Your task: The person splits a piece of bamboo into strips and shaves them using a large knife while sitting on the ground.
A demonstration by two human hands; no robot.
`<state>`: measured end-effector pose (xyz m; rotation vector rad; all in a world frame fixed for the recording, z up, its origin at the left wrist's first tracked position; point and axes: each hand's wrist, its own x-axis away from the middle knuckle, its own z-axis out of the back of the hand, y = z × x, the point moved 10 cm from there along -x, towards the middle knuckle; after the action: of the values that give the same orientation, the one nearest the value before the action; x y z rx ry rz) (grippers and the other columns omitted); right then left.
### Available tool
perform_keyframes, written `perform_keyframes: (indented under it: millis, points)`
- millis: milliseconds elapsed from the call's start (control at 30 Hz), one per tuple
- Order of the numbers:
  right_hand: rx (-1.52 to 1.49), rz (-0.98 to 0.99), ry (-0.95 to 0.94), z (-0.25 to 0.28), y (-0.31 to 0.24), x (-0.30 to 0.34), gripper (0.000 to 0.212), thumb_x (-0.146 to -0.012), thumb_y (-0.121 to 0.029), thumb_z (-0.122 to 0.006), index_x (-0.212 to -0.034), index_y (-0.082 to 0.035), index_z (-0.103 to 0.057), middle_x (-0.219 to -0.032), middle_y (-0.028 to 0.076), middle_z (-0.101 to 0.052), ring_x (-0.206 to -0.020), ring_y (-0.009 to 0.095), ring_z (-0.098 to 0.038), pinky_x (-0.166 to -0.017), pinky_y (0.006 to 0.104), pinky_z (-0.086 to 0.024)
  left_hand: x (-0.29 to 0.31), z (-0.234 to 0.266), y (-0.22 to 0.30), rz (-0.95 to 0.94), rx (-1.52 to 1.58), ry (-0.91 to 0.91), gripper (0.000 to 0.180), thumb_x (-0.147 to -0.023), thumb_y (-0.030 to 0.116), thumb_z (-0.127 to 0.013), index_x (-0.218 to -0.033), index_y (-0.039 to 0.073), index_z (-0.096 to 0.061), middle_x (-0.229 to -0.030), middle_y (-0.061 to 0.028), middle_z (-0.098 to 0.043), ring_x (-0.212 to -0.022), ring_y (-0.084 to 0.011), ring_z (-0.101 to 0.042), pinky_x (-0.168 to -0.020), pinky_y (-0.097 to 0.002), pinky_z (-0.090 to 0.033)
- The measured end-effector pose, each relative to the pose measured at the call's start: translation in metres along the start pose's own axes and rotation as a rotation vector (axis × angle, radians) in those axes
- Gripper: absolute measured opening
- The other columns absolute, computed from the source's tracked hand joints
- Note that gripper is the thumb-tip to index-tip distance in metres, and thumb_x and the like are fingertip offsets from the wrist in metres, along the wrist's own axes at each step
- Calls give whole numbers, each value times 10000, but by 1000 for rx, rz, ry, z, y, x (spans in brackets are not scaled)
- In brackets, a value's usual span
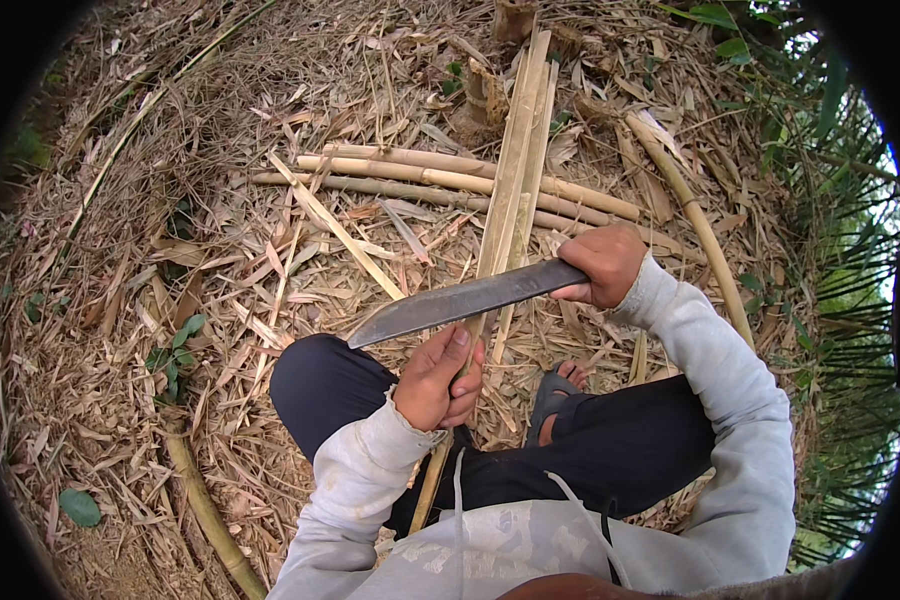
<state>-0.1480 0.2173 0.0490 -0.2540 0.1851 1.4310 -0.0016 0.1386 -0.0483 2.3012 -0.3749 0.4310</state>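
Observation:
My left hand [436,379] is closed around a long pale bamboo strip [510,170] that runs from my lap up and away over the ground. My right hand [602,264] grips the handle of a large dark machete [450,303]. The blade lies across the strip just above my left thumb, its tip pointing left. A second split strip lies alongside the held one. I am squatting, with dark trousers and a sandalled foot [555,390] below the blade.
Dry bamboo leaves and shavings cover the ground. Several bamboo poles [440,170] lie crosswise behind the strip, another pole [695,220] curves at the right, and one [205,500] lies at the lower left. Cut bamboo stumps [485,95] stand at the back; green foliage [840,250] at the right.

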Motion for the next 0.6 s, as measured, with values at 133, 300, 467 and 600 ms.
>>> perform_keyframes:
  millis: [133, 300, 467, 600]
  points:
    - [120, -238, -28, -10, 57, 11, 414, -856, -534, -597, -843, -121, -573, -648, 79, -600, -587, 291, -615, -536, 398, -495, 2, 12, 4, -11, 26, 36, 320, -1026, 395, -358, -942, 99, -446, -576, 18, -334, -362, -60, -234, -327, -222, -213]
    - [106, -615, 122, 21, 133, 43, 392, -925, -467, -546, -803, -96, -581, -601, 138, -583, -579, 335, -612, -515, 412, -488, 4, -10, -13, 53, -29, -74, 320, -1030, 389, -349, -931, 102, -451, -579, 25, -341, -370, -54, -245, -328, -217, -215]
    - [89, -260, 148, 36, 68, 21, 335, -901, -427, -598, -837, -98, -574, -613, 113, -587, -562, 312, -606, -502, 396, -474, 9, -11, -12, 59, -91, -92, 315, -1034, 373, -338, -917, 97, -437, -568, 19, -333, -368, -66, -247, -333, -226, -223]
    - [62, -831, 386, 54, 190, 86, 545, -932, -574, -459, -847, -70, -647, -635, 194, -574, -628, 380, -578, -593, 430, -456, 13, -17, -20, 118, -117, -123, 333, -1029, 388, -353, -923, 88, -450, -576, 22, -349, -383, -60, -273, -351, -217, -238]
